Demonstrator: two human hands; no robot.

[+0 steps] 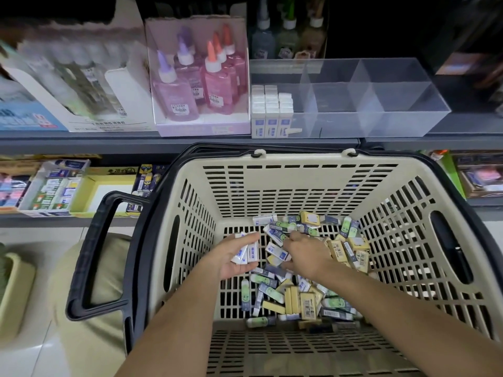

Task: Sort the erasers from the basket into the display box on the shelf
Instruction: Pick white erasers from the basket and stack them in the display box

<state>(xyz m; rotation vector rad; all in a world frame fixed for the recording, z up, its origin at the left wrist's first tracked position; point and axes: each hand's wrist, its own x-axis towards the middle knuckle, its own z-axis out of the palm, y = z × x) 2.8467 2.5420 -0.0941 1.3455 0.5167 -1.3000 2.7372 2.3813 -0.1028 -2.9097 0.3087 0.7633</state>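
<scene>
Basket (299,186), beige slotted plastic with black carry handles, stands below the grey metal shelf (109,140); both hands are inside it. On the basket floor lies a loose mixed pile of erasers (307,297): white-and-blue, yellow and green ones, at all angles, mostly towards the right and near side.

Left hand (236,257): palm up, fingers curled round a small bundle of white-and-blue erasers (249,253), left of the pile.

Right hand (307,257): palm down over the pile, fingers curled, with a single white-and-blue eraser (277,251) lying between fingertips and thumb. Whether it is actually gripped: cannot tell.

Clear acrylic display box (394,123), divided into compartments, sits on the shelf just above the basket's far rim. Its leftmost compartment holds shelved white-and-blue erasers (272,110) standing in tidy rows, labels to the front.

Just beside the box on its left: lilac carton of pink and purple glue bottles (201,77). On the lower shelf at left: open cartons of other stationery (54,189), blurred
</scene>
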